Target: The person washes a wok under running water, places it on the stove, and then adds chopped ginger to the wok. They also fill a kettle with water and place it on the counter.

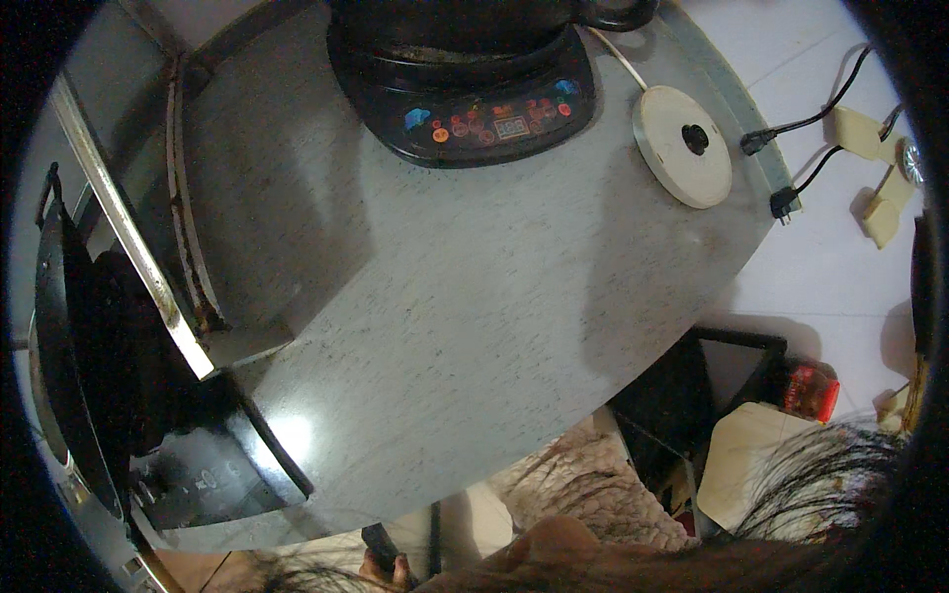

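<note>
At the bottom edge, partly cut off, what looks like my left hand (385,572) holds a small dark block-shaped object (380,545) between its fingers. My right hand is out of view. Before me is a grey speckled tabletop (460,282). A black induction cooker (482,133) with coloured touch marks stands at its far side, a dark pot (460,26) with a handle on top. To the right of the cooker lies a round cream kettle base (686,148) with a black centre connector.
A black wok (63,296) tilts at the left beside a metal bar (133,230) and a glossy black panel (222,474). Two black plugs (758,141) rest near the right rim. Beyond are a cream power strip (856,133), a black box (675,378) and a red packet (812,393). Hair crosses the bottom.
</note>
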The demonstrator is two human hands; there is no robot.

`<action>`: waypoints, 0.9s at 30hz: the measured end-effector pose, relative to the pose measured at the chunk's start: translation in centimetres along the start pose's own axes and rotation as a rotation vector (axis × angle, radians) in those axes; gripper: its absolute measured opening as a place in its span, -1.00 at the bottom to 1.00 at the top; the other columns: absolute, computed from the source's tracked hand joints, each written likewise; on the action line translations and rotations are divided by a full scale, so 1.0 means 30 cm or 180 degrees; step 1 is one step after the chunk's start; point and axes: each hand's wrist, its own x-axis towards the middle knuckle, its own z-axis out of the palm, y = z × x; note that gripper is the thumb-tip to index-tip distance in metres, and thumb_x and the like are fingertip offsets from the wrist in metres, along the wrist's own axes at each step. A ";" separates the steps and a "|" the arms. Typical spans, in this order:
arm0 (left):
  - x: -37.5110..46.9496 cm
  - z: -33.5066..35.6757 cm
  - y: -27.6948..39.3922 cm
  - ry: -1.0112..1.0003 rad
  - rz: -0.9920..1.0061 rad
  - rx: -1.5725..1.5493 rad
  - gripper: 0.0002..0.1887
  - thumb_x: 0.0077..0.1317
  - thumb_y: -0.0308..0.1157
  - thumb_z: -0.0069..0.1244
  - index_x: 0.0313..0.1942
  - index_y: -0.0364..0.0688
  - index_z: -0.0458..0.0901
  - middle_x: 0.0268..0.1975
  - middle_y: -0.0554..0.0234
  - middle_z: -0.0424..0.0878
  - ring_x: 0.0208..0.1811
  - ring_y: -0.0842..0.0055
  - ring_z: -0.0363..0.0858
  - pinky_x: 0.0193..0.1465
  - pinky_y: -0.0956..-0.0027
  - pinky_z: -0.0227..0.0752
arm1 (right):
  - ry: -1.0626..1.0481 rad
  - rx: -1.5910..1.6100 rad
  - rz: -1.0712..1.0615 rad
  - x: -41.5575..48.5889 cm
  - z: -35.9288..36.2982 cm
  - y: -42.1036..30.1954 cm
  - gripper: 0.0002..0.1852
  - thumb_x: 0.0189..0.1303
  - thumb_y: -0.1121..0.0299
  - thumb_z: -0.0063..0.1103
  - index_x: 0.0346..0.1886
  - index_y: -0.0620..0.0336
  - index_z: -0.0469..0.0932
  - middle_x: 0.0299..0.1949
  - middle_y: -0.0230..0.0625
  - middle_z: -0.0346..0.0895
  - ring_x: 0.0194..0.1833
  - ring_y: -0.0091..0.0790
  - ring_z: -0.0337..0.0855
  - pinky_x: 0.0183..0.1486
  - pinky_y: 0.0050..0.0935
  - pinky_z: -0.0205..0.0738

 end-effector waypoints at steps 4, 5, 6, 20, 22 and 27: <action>-0.003 0.005 0.027 -0.0005 0.0046 -0.0040 -0.63 0.16 -0.23 0.05 -0.22 -0.38 0.41 -0.46 0.10 0.53 -0.45 0.43 0.51 -0.36 0.35 0.39 | -0.0026 0.0187 0.0073 -0.036 -0.010 0.007 -0.67 0.22 0.35 0.04 0.04 0.24 0.44 0.03 -0.11 0.45 0.05 -0.16 0.43 0.06 -0.31 0.31; -0.001 0.008 0.031 -0.0004 0.0038 -0.0052 -0.63 0.17 -0.23 0.05 -0.22 -0.39 0.41 -0.45 0.10 0.54 -0.45 0.43 0.51 -0.36 0.35 0.39 | -0.0040 0.0284 0.0104 -0.056 -0.011 0.010 -0.67 0.22 0.35 0.05 0.04 0.24 0.44 0.03 -0.11 0.45 0.05 -0.16 0.43 0.06 -0.31 0.31; 0.003 0.013 0.036 -0.0001 0.0058 -0.0056 -0.63 0.17 -0.24 0.05 -0.22 -0.39 0.41 -0.45 0.10 0.54 -0.45 0.43 0.51 -0.35 0.35 0.39 | -0.0053 0.0378 0.0153 -0.070 -0.010 0.015 -0.67 0.22 0.35 0.05 0.04 0.23 0.44 0.03 -0.12 0.45 0.05 -0.17 0.43 0.06 -0.31 0.31; 0.131 0.402 0.167 0.0375 0.0957 -0.1544 -0.64 0.17 -0.27 0.05 -0.20 -0.41 0.41 -0.42 0.06 0.57 -0.41 0.43 0.54 -0.32 0.36 0.41 | -0.0427 0.1833 0.0534 -0.413 -0.031 0.047 -0.66 0.21 0.37 0.07 0.06 0.21 0.43 0.04 -0.16 0.45 0.04 -0.22 0.44 0.04 -0.36 0.32; 0.107 0.445 0.214 0.0106 0.0942 -0.1993 -0.61 0.22 -0.22 0.01 -0.19 -0.44 0.41 -0.36 -0.02 0.58 -0.35 0.33 0.55 -0.27 0.31 0.42 | -0.0383 0.1984 0.0491 -0.448 -0.072 0.005 -0.66 0.21 0.38 0.07 0.06 0.21 0.43 0.04 -0.16 0.45 0.04 -0.23 0.44 0.04 -0.37 0.32; -0.051 0.442 0.331 0.0073 0.0751 -0.0951 -0.28 0.21 0.13 -0.09 -0.01 -0.48 0.35 -0.07 -0.29 0.50 -0.03 -0.04 0.47 0.02 0.11 0.32 | -0.0321 0.1865 -0.0081 -0.673 -0.392 -0.158 -0.68 0.22 0.40 0.09 0.05 0.20 0.44 -0.05 -0.27 0.44 -0.07 -0.42 0.44 -0.03 -0.46 0.34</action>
